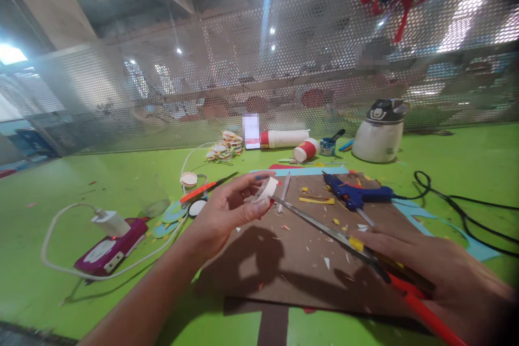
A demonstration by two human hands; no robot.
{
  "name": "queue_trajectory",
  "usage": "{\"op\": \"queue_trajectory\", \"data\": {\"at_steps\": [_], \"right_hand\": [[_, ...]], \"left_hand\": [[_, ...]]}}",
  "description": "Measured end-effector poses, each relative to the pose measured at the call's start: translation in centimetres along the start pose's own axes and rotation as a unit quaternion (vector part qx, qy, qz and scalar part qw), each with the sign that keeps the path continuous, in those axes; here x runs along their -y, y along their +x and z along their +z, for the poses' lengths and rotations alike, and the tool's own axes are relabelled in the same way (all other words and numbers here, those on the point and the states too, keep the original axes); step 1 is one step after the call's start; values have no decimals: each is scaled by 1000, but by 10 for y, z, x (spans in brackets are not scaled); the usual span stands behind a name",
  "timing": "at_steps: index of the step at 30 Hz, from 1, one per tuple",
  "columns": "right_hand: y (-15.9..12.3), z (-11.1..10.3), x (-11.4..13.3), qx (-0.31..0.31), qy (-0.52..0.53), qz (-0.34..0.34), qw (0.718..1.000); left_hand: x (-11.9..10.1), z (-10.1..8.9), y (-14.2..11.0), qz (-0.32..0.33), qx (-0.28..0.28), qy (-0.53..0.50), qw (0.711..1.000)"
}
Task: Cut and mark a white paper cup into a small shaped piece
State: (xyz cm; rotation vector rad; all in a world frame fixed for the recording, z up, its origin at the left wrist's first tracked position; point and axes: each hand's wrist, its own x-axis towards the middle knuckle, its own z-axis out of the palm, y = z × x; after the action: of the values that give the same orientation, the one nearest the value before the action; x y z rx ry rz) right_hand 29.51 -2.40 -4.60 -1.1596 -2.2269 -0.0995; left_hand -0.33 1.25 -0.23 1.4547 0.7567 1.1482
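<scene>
White ring (266,188), pinched in the left hand's (227,206) grip above a brown board (302,270), meets scissors (318,223) wrapped in the right hand's (438,259) grip, probably best trimmed with small snips, fingertips clear.

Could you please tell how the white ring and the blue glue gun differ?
The white ring is held up in the left hand, while the blue glue gun lies on the brown board. The ring is a small curved band; the glue gun is bigger, with a black cord.
</scene>
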Motion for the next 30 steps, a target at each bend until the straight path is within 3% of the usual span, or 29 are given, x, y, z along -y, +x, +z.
{"op": "queue_trajectory", "data": {"at_steps": [3,7,17,30], "right_hand": [[-4,3,-5,65,-49,-16,997],[-5,3,-6,85,-37,-9,996],[-8,3,-3,92,-49,4,995],[-4,-1,4,94,5,34,995]], "left_hand": [[1,0,0,-2,0,-4,1000],[1,0,0,-3,1,-8,1000],[0,4,2,0,-19,-5,1000],[2,1,4,-12,-1,-20,1000]]}}
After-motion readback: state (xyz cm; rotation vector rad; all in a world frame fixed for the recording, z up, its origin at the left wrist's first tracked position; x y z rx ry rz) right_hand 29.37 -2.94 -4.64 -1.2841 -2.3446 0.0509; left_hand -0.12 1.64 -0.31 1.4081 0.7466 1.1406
